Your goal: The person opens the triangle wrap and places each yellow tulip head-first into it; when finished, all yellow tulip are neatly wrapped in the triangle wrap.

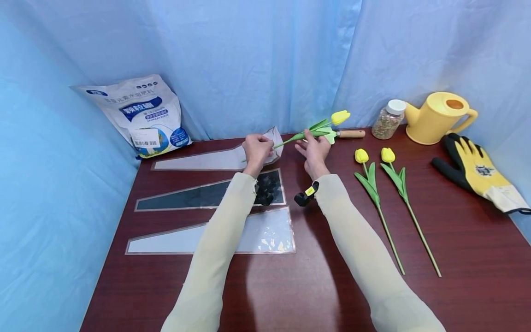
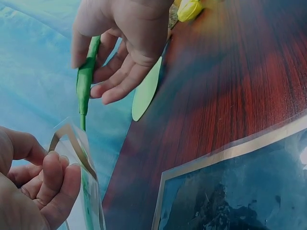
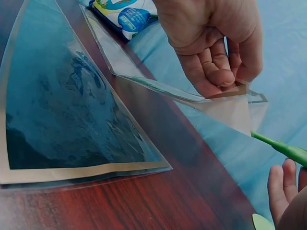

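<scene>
My left hand (image 1: 257, 151) pinches the rim of a white-and-clear flower sleeve (image 1: 203, 159) and lifts its wide end off the table. Between thumb and fingers, my right hand (image 1: 315, 153) holds a yellow artificial tulip (image 1: 340, 117) by its green leaves and stem. In the right wrist view the tulip's stem (image 3: 261, 137) enters the sleeve's mouth, and its lower part runs inside. The bloom points away to the right. Behind the right hand lies a hand trowel (image 1: 351, 133) with a light green blade and wooden handle.
A black sleeve (image 1: 186, 197) and another white sleeve (image 1: 166, 240) lie nearer me. Two yellow tulips (image 1: 373, 193) (image 1: 400, 182) lie at right. Further right are a jar (image 1: 389, 121), a yellow watering can (image 1: 431, 121) and a glove (image 1: 483, 170). A fertilizer bag (image 1: 143, 115) leans at back left.
</scene>
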`<action>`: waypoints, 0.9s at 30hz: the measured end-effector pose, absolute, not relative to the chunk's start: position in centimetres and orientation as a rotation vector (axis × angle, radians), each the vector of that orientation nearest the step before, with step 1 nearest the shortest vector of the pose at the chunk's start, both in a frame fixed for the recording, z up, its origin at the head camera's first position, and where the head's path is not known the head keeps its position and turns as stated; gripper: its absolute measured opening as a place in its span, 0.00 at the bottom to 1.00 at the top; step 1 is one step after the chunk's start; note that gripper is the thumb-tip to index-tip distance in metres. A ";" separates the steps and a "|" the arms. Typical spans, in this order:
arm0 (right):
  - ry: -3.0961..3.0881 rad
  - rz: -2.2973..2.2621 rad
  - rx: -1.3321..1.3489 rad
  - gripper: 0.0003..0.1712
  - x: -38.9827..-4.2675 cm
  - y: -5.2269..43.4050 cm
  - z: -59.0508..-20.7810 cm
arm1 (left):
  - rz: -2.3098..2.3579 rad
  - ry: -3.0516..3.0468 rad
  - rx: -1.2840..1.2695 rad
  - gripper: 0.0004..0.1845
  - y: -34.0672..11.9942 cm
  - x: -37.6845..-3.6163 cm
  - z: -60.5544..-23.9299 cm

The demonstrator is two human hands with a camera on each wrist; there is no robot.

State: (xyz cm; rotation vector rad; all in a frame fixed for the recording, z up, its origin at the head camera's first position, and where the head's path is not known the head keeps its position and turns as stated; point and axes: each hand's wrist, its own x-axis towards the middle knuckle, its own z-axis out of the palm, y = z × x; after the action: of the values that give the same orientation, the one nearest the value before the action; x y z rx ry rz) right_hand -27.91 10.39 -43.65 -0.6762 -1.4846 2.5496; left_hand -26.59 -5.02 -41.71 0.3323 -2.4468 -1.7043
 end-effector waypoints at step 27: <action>-1.562 2.601 -0.678 0.05 -27.8 9.7 -44.4 | -1.715 -2.428 0.297 0.07 -4.0 -26.8 -41.3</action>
State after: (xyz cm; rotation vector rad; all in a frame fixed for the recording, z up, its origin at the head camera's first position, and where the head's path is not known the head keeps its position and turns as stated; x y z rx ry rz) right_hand -27.80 9.72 -44.36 -0.6782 -1.5622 2.6007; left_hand -26.77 -4.04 -41.29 0.2966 -2.4282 -1.7154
